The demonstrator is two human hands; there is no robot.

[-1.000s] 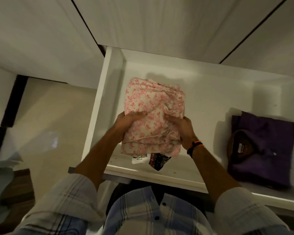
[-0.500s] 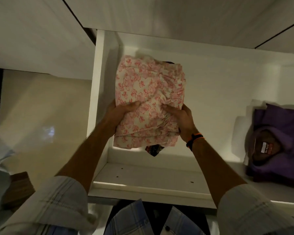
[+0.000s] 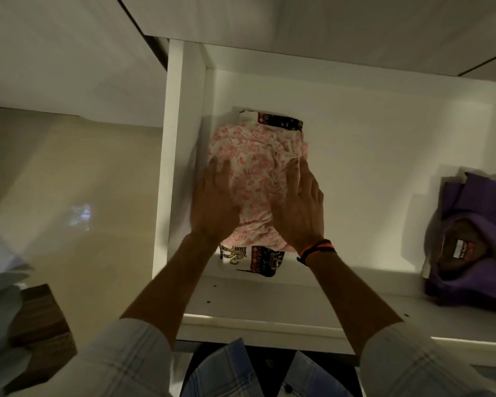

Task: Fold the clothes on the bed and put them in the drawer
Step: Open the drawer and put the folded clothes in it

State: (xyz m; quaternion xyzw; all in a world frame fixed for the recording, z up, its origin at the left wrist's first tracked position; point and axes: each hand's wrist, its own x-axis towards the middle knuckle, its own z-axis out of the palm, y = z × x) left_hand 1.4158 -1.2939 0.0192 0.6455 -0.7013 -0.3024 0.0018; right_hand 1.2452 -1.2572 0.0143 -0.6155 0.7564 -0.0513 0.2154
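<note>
Both hands flat on the pink bundle in the drawer — left hand and right hand press on top, fingers straight, gripping nothing. Bundle sits at the drawer's left end, beside the left wall, on a patterned cloth that sticks out front and back. Purple shirt lies folded at the right end, well apart.

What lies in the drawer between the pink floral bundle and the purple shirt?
Head view: only bare white drawer floor separates the pink floral bundle from the purple shirt.
</note>
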